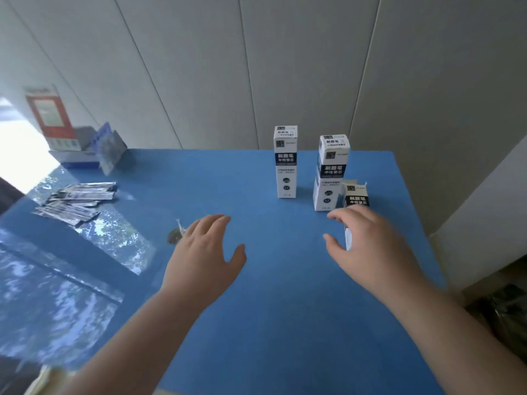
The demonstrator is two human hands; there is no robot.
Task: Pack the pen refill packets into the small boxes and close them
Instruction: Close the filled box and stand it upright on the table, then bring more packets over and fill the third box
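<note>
Three small white-and-black boxes stand at the far right of the blue table. One closed box [285,162] stands alone. A second closed box [332,169] stands to its right. In front of that one, a third box [356,195] has its top flaps open, and my right hand [370,243] grips its lower part. My left hand [205,252] hovers open over the middle of the table, holding nothing. A pile of several silvery refill packets [77,201] lies at the far left.
The blue table [271,309] has a glossy reflecting strip along its left side. A red-and-white carton [51,121] and a blue-white box with cards [94,149] stand at the back left. A small dark scrap [175,235] lies beside my left hand. A white wall rises behind.
</note>
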